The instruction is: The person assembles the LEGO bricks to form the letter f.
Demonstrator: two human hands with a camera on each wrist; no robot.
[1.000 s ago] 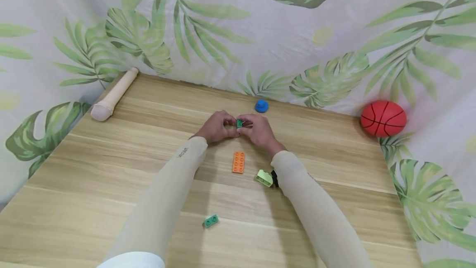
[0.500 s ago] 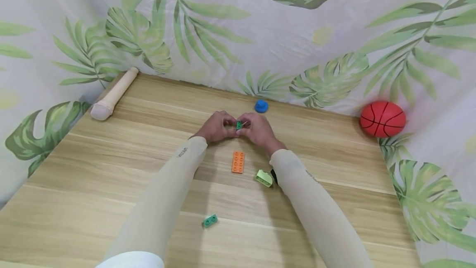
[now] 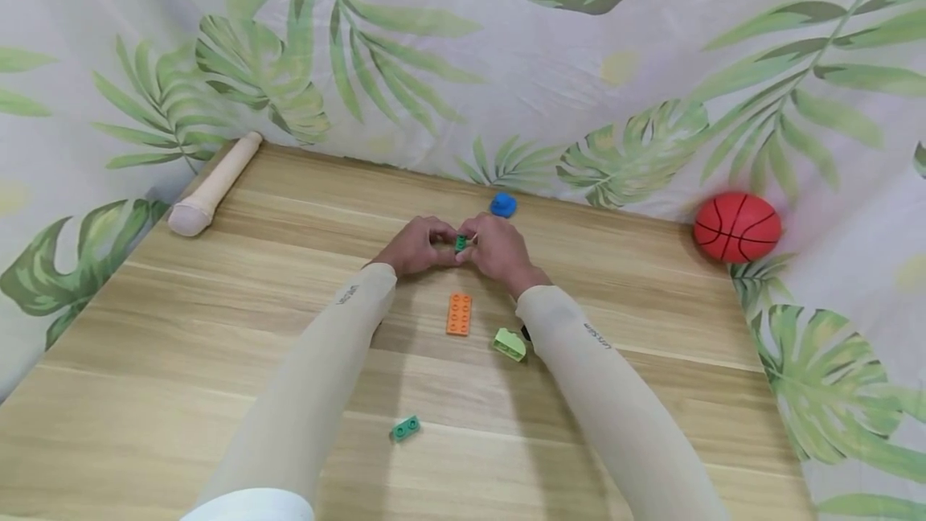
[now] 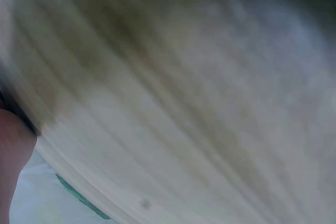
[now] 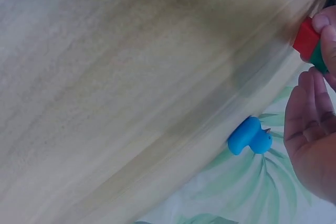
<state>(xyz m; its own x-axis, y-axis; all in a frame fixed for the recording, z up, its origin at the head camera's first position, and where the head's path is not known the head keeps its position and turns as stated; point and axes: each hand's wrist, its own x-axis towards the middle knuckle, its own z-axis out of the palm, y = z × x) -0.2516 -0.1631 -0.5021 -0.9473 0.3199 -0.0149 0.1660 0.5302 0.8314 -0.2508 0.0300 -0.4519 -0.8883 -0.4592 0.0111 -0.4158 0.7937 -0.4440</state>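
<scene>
In the head view, my left hand (image 3: pixel 412 248) and right hand (image 3: pixel 497 251) meet over the far middle of the table. Between their thumbs and fingertips they pinch a small green toy brick (image 3: pixel 460 243), studs facing up. The right wrist view shows this green brick (image 5: pixel 317 59) against a red brick (image 5: pixel 306 37), both at the fingers; how firmly they join cannot be told. Nearer me lie an orange brick (image 3: pixel 459 314) with several studs, a light green curved brick (image 3: pixel 510 345) and another green two-stud brick (image 3: pixel 406 428). The left wrist view catches only a bit of hand (image 4: pixel 14 148).
A blue toy duck (image 3: pixel 502 204) stands just beyond the right hand. At the far left corner lies a pale stick with a rounded head (image 3: pixel 215 186); a red basketball (image 3: pixel 738 227) sits at the right edge. Some black thing (image 3: pixel 526 334) is mostly behind the right sleeve. Leaf-print cloth hangs behind.
The whole head view has shifted slightly, so everything appears a little further left. Both hands keep hold of the green brick, with the right hand turning slightly about it.
</scene>
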